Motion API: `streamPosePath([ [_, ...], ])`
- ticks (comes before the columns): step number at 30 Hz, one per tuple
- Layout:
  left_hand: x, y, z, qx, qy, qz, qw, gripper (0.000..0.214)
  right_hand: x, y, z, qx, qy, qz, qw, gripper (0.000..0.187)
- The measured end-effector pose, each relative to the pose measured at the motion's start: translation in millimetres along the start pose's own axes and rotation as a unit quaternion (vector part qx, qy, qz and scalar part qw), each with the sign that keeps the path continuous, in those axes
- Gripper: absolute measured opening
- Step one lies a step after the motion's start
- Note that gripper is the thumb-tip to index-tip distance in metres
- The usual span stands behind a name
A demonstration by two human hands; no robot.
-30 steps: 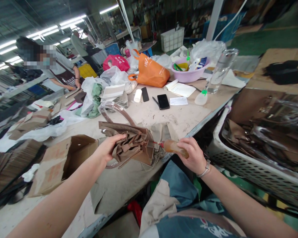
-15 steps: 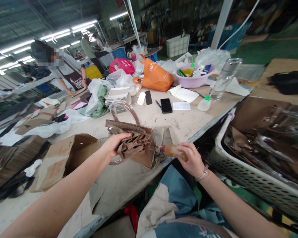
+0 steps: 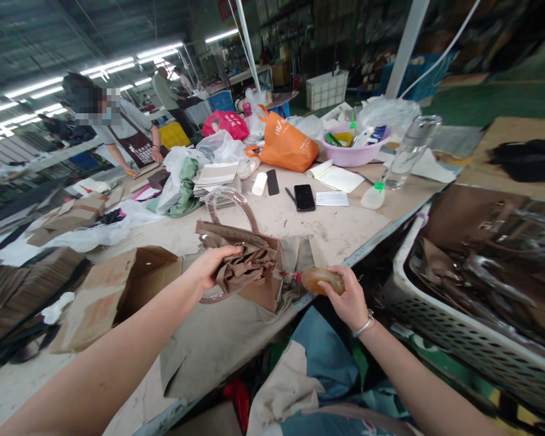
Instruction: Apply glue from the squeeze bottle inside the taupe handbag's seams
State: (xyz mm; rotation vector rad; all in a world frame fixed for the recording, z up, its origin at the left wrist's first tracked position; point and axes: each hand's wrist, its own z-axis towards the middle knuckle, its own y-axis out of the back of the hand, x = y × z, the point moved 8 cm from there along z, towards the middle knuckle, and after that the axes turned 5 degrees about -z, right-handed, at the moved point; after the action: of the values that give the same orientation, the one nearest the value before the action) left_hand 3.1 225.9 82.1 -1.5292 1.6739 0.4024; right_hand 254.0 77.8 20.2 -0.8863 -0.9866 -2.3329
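Note:
A taupe handbag (image 3: pixel 254 266) with plastic-wrapped handles lies on its side near the front edge of the workbench (image 3: pixel 300 224). My left hand (image 3: pixel 214 266) is closed on the folded flaps at the bag's top and holds it steady. My right hand (image 3: pixel 345 297) grips a small amber squeeze bottle (image 3: pixel 320 280). The bottle's red nozzle points left and touches the bag's right side edge. A silver bracelet sits on my right wrist.
An open cardboard box (image 3: pixel 118 290) lies left of the bag. A white crate (image 3: pixel 472 327) with several bagged handbags stands right. Behind are a phone (image 3: pixel 304 197), notebook (image 3: pixel 336 177), orange bag (image 3: pixel 285 145), purple basin (image 3: pixel 355 151) and clear bottle (image 3: pixel 409 151). A person (image 3: pixel 122 133) works at the far left.
The view has shifted slightly. My right hand has tilted the amber bottle flatter, its nozzle staying against the bag's edge. My left hand keeps its hold on the bag.

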Motion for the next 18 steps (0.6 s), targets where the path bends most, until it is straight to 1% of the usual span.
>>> streamPosePath([
  [5, -0.8, -1.4, 2.5, 0.003, -0.004, 0.009, 1.0, 0.021, 9.3, 10.9, 11.9, -0.031, 0.033, 0.004, 0.999, 0.025],
  [15, -3.1, -7.0, 11.0, 0.005, 0.006, 0.026, 1.0, 0.018, 12.8, 36.8, 25.2, -0.102, 0.018, 0.023, 0.994, 0.029],
  [18, -3.7, -9.0, 11.9, 0.004, 0.008, 0.026, 1.0, 0.018, 16.2, 40.6, 27.5, -0.109, 0.026, 0.023, 0.993, 0.029],
])
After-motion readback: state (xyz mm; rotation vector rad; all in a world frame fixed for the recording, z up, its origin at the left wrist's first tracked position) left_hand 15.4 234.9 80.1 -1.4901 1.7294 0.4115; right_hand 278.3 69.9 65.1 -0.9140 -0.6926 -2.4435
